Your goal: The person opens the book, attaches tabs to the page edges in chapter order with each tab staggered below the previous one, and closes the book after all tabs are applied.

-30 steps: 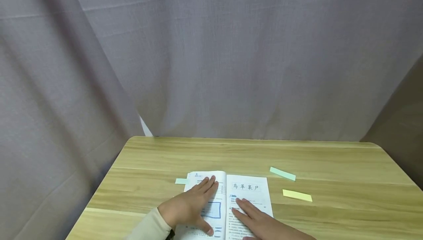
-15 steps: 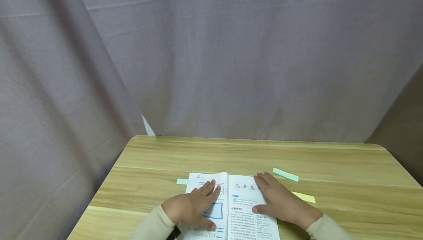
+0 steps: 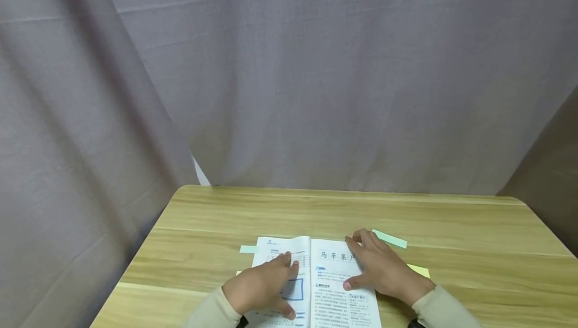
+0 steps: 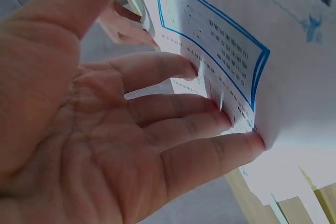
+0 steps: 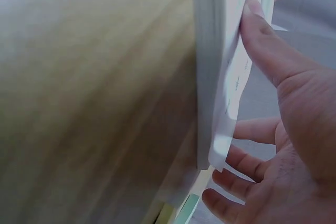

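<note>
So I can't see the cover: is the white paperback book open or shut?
Open: white paperback book lies spread flat, both printed pages showing under left hand and right hand.

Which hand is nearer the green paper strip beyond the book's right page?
Right. The right hand nearly touches the green strip; the left hand lies across the book.

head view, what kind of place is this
Probably a desk set up for recording rather than a lived-in study: a plain wooden table backed all round by a grey curtain. On it lie only an open book under both hands, and a few sticky strips.
</note>
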Tool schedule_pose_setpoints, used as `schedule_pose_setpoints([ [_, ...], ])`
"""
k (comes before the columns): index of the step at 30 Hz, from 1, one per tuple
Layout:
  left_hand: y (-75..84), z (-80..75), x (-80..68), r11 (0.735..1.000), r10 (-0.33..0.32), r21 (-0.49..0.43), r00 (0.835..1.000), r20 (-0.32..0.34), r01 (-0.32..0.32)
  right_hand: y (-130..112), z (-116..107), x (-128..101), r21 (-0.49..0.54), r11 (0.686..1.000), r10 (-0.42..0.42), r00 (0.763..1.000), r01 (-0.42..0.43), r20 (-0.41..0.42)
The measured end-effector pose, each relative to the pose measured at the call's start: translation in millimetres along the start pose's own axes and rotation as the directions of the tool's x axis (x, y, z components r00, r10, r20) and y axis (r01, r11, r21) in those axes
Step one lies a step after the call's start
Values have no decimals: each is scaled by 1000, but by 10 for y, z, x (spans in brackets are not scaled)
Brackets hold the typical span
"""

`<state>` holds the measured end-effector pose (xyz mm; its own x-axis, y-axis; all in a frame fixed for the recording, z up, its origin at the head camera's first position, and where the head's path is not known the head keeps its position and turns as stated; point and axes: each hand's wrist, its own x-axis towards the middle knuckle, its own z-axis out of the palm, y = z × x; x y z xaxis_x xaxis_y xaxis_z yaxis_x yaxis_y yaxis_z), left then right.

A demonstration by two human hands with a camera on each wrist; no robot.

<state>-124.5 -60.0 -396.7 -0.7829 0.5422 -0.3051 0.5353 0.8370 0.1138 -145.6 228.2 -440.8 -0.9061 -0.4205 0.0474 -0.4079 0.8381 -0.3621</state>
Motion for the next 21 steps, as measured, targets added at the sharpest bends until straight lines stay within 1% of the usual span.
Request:
schedule_pose_setpoints([
  [7,10,4,-4,1000,-18,-22,999,-30,18,-18,11,-44,-42,998,-45,998,43,-37],
  [11,1,10,4,1000,-10,-6,999,-38,9,-43,21,-58,-19,998,-53,996,51,-68],
  [14,-4,13,6,1000,-9,-18,999,-37,9,-80,16,-82,17,999,-45,994,47,-102],
  [16,-6,18,1,999,-16,-41,999,-33,15,-122,6,-123,64,997,-27,990,36,-138],
  [18,-8,25,-7,998,-21,-63,999,-30,19,-185,1,-191,175,984,6,986,23,-167],
  [20,-9,31,-12,996,-23,-83,999,-29,20,-254,9,-280,305,952,22,983,35,-181],
  [21,-9,34,-12,996,-21,-87,999,-32,18,-291,22,-330,354,934,13,982,56,-189],
])
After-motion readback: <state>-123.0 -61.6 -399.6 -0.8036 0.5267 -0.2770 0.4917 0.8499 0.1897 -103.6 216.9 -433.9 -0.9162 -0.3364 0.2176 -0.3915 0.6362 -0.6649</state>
